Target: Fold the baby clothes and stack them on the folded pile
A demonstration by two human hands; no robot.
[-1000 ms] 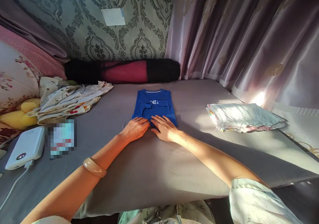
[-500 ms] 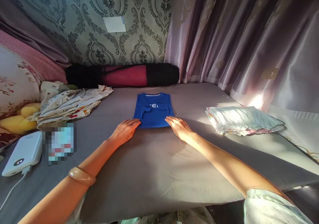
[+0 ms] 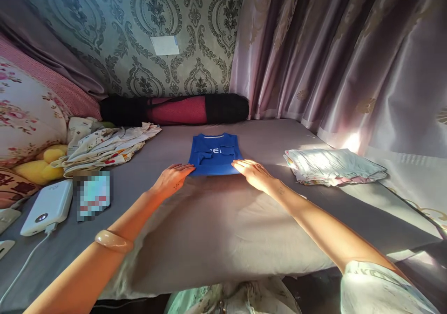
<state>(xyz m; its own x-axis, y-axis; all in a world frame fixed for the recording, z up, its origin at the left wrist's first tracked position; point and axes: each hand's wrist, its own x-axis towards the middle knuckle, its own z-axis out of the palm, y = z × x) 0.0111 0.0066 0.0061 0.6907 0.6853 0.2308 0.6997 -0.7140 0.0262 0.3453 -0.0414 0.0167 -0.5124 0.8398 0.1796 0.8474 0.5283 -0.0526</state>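
Note:
A blue long-sleeved shirt (image 3: 214, 168) lies on the grey bedsheet with its neckline away from me. Its sleeves are folded inward across the front and partly cover white lettering. At the near left corner of the hem, my left hand (image 3: 173, 176) has its fingers closed on the cloth. My right hand (image 3: 254, 172) grips the near right corner the same way. Both thumbs are mostly hidden. The hem between the hands looks slightly raised from the sheet.
A folded pale cloth (image 3: 335, 165) lies to the right. On the left are rumpled printed clothes (image 3: 111, 144), a white power bank (image 3: 49, 207) with a cable, and a blurred-out item (image 3: 93, 195). Along the wall rests a black and red roll (image 3: 178, 109).
The shirt's near hem has moved a little away from me, with both hands still at its corners. The camera view has shifted slightly.

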